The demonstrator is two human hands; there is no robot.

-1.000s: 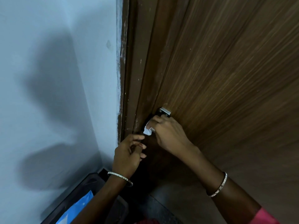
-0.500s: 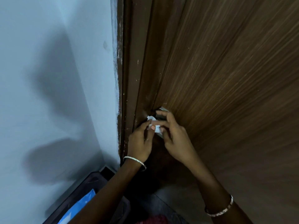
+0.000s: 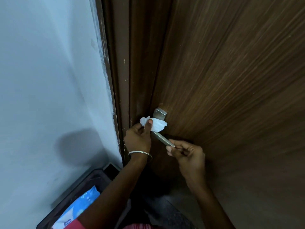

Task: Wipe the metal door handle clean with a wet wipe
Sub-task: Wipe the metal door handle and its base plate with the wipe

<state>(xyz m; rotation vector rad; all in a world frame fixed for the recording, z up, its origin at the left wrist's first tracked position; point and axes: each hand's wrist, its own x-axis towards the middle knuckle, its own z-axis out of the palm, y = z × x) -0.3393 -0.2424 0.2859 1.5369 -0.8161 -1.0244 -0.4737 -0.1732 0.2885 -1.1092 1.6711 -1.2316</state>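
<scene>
A dark brown wooden door (image 3: pixel 231 80) with fine, streaky grain fills the right of the view, set in a plain brown frame (image 3: pixel 118 63) against a pale blue-grey painted wall (image 3: pixel 49 63) whose edge is chipped and flaky. The metal door handle (image 3: pixel 162 139) is a flat, square-edged lever of brushed steel, standing out from a boxy base near the door's edge and slanting down to the right.

The left hand (image 3: pixel 137 139) pinches the wet wipe (image 3: pixel 156 125), a white, crumpled, soft wad, against the upper part of the lever just below the base, thumb pressed on top; this looks like a grip for rubbing along the bar. The right hand (image 3: pixel 186 153) has its fingertips closed on the lever's free end, probably to steady it so the handle does not swing under the pressure.

Low on the left, a blue and white packet (image 3: pixel 79 207), likely wipes, lies in a dark case (image 3: pixel 79 182). A thin bangle (image 3: pixel 140 153) circles the left wrist.
</scene>
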